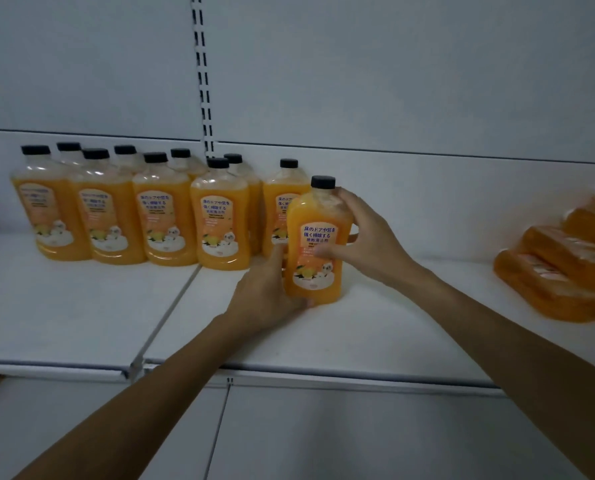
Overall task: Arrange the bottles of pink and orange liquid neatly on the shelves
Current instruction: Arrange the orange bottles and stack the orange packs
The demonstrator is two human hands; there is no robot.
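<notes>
While both hands grip it, one orange bottle (318, 244) is upright over the white shelf (81, 306) — left hand (264, 296) curled round its base, right hand (368, 237) round its shoulder under the black cap (322, 182). Just left: nine standing bottles (164, 223), same label, two rows. Far right — pile of lying bottles (566, 265)

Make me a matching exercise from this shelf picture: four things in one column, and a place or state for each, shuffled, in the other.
1 held bottle
2 left hand
3 right hand
4 orange packs

A lying stacked at far right
B holds the bottle's lower part
C upright, black cap on
D holds the bottle's upper part

Pairs: 1-C, 2-B, 3-D, 4-A
</notes>
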